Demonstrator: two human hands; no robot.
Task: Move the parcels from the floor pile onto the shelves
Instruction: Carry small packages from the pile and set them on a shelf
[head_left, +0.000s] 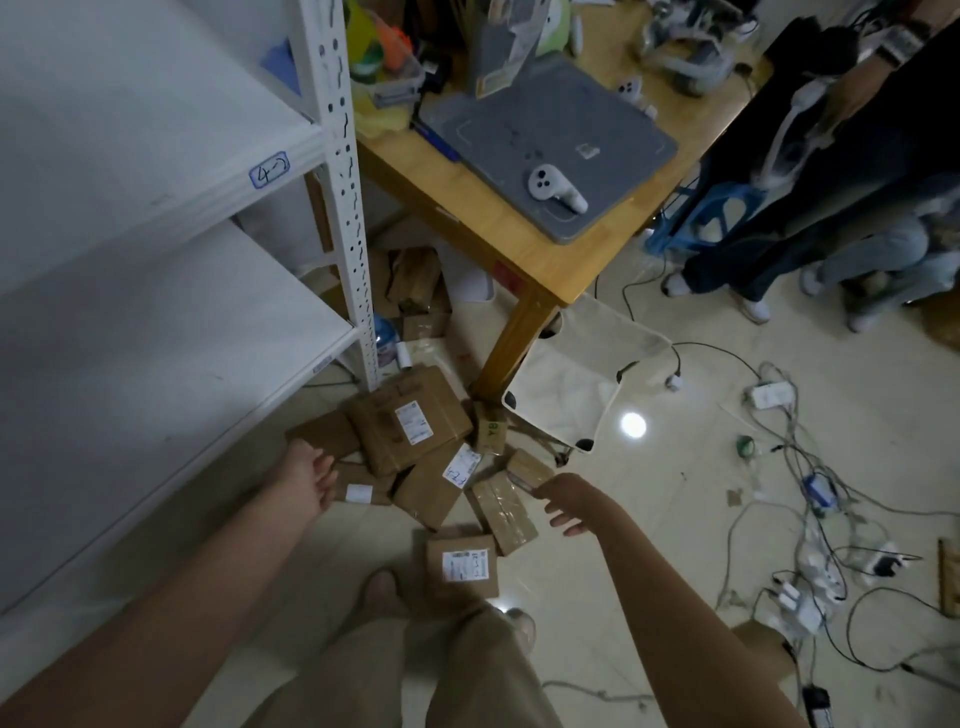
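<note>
Parcels (410, 431) piled on floor beside shelves (156, 338). Left hand (311, 480) at pile edge, grip unclear; right hand (563, 501) slack, empty. Risk: overlapping parcels slide if lower one pulled.

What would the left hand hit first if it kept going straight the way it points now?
The plain brown cardboard parcel lying just ahead of its fingers in the floor pile. The left hand is relaxed and holds nothing. From this one view I can't tell if the fingertips already touch it.
</note>
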